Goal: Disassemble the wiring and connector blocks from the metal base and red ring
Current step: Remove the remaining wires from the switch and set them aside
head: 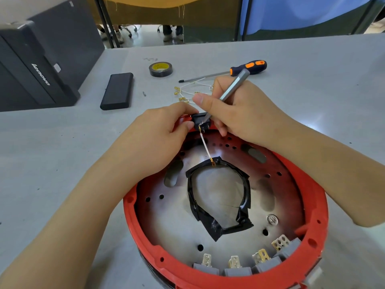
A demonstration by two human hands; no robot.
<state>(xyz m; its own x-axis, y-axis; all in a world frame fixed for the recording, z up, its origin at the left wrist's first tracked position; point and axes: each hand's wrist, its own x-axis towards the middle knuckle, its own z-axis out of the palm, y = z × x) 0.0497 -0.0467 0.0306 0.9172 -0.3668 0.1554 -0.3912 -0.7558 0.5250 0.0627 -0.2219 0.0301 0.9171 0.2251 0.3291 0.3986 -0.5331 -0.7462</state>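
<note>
Head view shows the red ring [227, 274] and its metal base [173, 217] lying on the bench [62, 163], near the person. At the ring's far rim, the left hand [158, 132] pinches a black connector block [200, 119] between thumb and curled fingers. Just right of those fingers, the right hand [235, 109] holds a grey precision tool [233, 88] like a pen, fingers curled round its shaft, tip against the block's terminals. A white wire [206, 147] runs from there down to a black taped loop [218, 192] on the base. Freed wires [187, 94] lie beyond the fingers, so this looks like the last lead being pried off. Next probably calls for levering the terminal free while steadying the block. Grey blocks [237, 270] remain at the near rim.
</note>
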